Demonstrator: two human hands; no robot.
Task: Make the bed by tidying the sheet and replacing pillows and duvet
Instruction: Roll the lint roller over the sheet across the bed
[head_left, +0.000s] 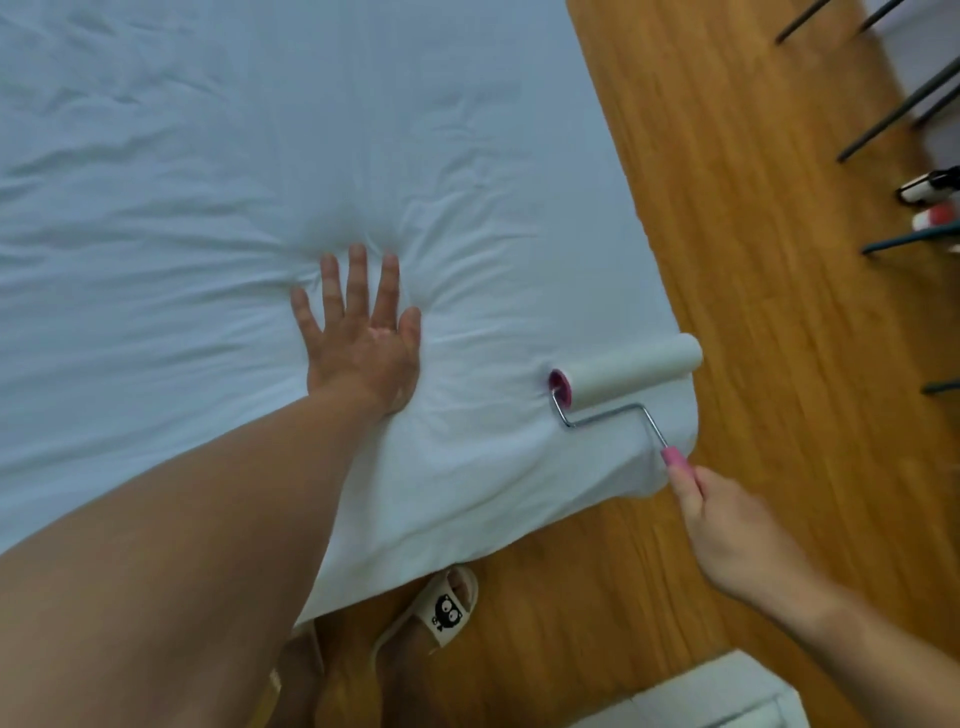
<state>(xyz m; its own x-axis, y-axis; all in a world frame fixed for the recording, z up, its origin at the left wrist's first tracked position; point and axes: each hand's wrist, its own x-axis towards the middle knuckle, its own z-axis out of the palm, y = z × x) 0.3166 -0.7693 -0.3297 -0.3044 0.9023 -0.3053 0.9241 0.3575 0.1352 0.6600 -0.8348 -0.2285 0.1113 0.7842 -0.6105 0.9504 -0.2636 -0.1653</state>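
A white sheet (208, 182) covers the bed and fills the left and top of the view, with creases radiating from a dent near its middle. My left hand (358, 332) lies flat on the sheet, fingers spread, pressing into the mattress near the bed's corner. My right hand (727, 530) grips the pink handle of a lint roller (628, 376). The roller's white drum rests on the sheet at the bed's right corner, partly over the edge. No pillows or duvet are in view.
Wooden floor (753, 234) runs along the bed's right side and foot. Dark thin furniture legs (893, 119) and small bottles (930, 189) stand at the right. My slippered feet (447, 608) are at the bed's foot. A white object (717, 696) sits at the bottom right.
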